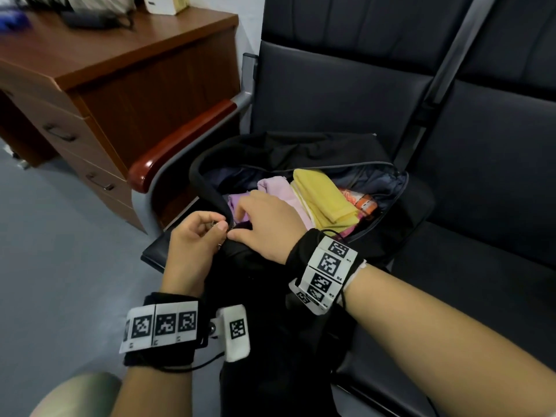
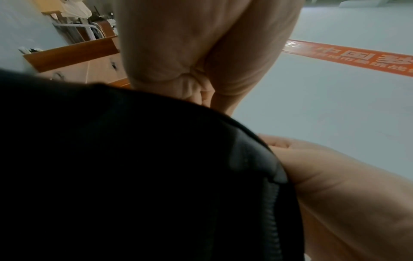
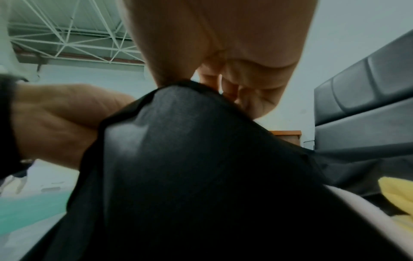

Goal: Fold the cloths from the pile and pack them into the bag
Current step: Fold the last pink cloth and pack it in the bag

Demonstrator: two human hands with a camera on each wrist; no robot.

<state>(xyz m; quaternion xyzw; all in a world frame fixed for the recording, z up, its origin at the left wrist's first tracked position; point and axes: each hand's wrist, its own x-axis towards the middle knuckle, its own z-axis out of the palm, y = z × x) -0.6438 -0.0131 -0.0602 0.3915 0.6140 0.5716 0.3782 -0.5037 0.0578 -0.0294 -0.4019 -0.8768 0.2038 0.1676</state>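
Observation:
A black bag (image 1: 270, 152) lies open on a black chair seat. Inside it are folded cloths: a yellow one (image 1: 322, 194), a pale pink one (image 1: 276, 188), a purple one (image 1: 234, 203) and an orange patterned one (image 1: 361, 203). At the near end of the opening my left hand (image 1: 218, 226) pinches the small metal zipper pull. My right hand (image 1: 240, 225) is right beside it, thumb and fingers pinching the bag's edge over the purple cloth. The wrist views show black bag fabric (image 2: 134, 176) (image 3: 201, 176), zipper teeth (image 2: 273, 211) and a bit of yellow cloth (image 3: 397, 194).
A wooden desk (image 1: 120, 70) with drawers stands to the left. The chair's red-brown armrest (image 1: 180, 139) runs beside the bag. Another black seat (image 1: 496, 176) adjoins on the right. Grey floor (image 1: 60, 266) lies at left, with an orange strip (image 2: 357, 60) across it.

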